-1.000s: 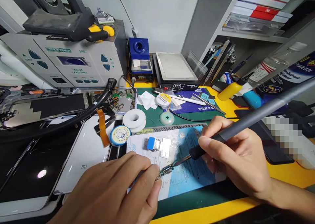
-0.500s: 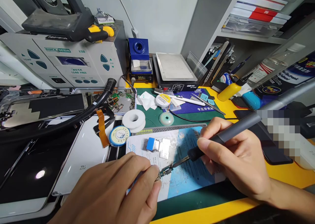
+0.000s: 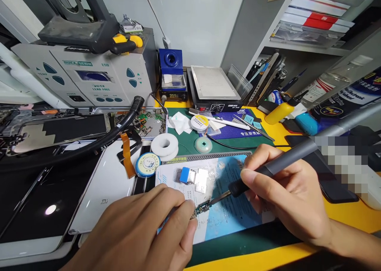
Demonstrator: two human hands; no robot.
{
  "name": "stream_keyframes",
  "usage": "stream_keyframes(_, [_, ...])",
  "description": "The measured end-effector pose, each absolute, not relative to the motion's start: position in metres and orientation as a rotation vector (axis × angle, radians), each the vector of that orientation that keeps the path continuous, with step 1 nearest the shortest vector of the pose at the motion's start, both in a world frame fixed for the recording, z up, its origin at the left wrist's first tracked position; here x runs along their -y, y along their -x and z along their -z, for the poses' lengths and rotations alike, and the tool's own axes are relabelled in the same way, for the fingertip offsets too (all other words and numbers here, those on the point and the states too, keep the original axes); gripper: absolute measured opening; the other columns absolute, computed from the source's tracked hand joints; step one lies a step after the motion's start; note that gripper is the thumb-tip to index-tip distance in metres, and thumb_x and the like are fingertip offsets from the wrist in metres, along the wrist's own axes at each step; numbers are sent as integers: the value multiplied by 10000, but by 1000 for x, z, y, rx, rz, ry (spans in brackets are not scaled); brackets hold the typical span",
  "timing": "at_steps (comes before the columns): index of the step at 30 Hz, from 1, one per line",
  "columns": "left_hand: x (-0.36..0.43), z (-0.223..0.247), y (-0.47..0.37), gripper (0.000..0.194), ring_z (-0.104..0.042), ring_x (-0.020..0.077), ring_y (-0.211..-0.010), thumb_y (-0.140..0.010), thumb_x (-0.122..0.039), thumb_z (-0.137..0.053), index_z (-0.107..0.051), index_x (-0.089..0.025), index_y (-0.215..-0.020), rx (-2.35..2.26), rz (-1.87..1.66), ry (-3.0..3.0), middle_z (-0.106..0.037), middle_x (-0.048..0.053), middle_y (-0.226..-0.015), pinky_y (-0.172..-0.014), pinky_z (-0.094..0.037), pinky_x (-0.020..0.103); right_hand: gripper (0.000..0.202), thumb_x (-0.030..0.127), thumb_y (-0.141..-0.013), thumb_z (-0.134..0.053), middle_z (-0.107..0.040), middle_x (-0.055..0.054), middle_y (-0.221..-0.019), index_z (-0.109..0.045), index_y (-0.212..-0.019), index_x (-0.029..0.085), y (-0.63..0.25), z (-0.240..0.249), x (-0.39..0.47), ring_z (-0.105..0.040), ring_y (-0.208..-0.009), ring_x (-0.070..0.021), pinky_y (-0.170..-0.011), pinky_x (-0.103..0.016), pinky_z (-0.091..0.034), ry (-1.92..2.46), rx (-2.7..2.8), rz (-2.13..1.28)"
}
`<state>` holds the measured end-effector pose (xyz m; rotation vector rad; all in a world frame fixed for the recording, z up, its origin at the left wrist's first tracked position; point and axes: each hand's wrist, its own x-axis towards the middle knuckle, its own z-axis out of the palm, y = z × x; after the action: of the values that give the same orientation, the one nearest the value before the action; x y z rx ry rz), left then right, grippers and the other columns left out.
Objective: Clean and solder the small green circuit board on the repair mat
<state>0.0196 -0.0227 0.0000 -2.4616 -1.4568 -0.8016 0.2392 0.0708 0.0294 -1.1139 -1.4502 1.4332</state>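
Note:
Between the thumb and fingers of my left hand (image 3: pixel 154 227) is a small circuit board (image 3: pixel 203 207), its inner end hidden by the fingers. My right hand (image 3: pixel 282 187) is closed round a dark pen-shaped soldering iron (image 3: pixel 268 167). The iron's metal tip meets or nearly meets the board's outer end; contact is too small to tell. Beneath both lies a blue and white mat (image 3: pixel 238 219). Just beyond the board, a metal connector piece with a blue end (image 3: pixel 185 175) rests on that mat.
A white spool (image 3: pixel 164 145) and a round blue-rimmed tin (image 3: pixel 147 165) stand beyond my left hand. White phone panel (image 3: pixel 101 191) at left; hot air station (image 3: pixel 98 76) and heating plate (image 3: pixel 212 82) at the back. A yellow bottle (image 3: pixel 279 113) stands at the right.
The whole view has shifted slightly, so things appear a little further right and lower. Both hands keep their hold, and the iron's tip stays at the board's outer end.

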Motion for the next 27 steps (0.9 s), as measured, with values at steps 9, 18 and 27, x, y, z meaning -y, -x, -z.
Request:
stream_keyframes(9, [21, -4, -17, 117, -628, 161, -679, -928, -156, -580, -644, -210, -1010, 1436, 846, 2457, -676, -18, -818, -540, -385, 362, 185, 144, -686, -827, -582, 47, -468, -668, -643, 231, -238, -28, -71, -474, -337, -96, -329, -175, -386, 1104, 1482, -1431])
stream_keyframes(18, [20, -1, -16, 103, -628, 161, -666, -933, -162, -579, -643, -210, -999, 1443, 845, 2469, -673, -20, -793, -538, -382, 360, 186, 165, -658, -842, -585, 45, -469, -670, -624, 227, -234, -33, -67, -472, -374, -85, -367, -169, -387, 1191, 1430, -1419])
stream_keyframes(27, [22, -3, -20, 102, -619, 167, -683, -922, -138, -586, -650, -207, -961, 1512, 798, 2457, -664, -15, -796, -536, -366, 364, 174, 143, -701, -823, -608, 35, -469, -678, -653, 227, -238, -29, -69, -493, -361, -104, -332, -179, -385, 1079, 1532, -1393])
